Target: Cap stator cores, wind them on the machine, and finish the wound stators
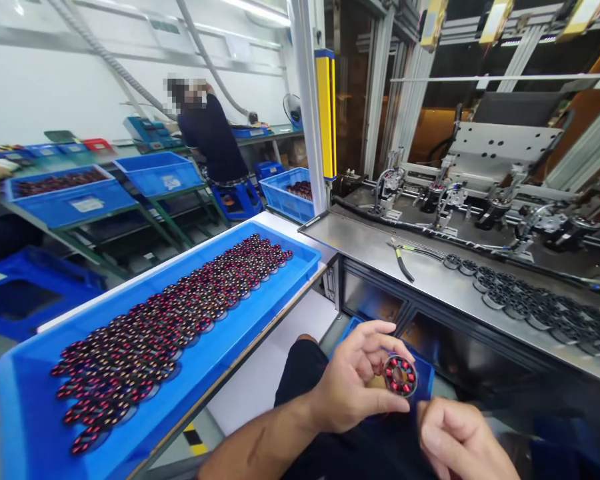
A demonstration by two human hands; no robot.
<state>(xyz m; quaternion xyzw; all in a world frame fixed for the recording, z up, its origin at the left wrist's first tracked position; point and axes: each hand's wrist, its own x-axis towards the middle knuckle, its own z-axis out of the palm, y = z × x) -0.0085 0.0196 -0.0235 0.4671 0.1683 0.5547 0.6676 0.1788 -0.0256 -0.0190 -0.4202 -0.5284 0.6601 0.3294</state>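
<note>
In my left hand (pixel 347 383) is a small round motor stator (pixel 407 377) with red wire coils around a dark core. The thumb and fingers grip its rim, and its coil face is turned toward me. My right hand (pixel 463 437) is just to the right and below, apart from the stator. Its fingers are curled into a pinch; anything between them is too small or hidden to make out. Both hands are above my lap. On my left, a long blue tray (pixel 280 297) holds many similar red-wound stators (pixel 180 313) in tight rows.
Cutting pliers (pixel 403 259) lie on the metal bench (pixel 360 243), beside rows of dark unwound cores (pixel 535 303). Behind them is a machine with several clamping stations (pixel 495 210). A yellow bar (pixel 325 113) stands on its post. A person (pixel 213 137) works beyond blue bins (pixel 157 175).
</note>
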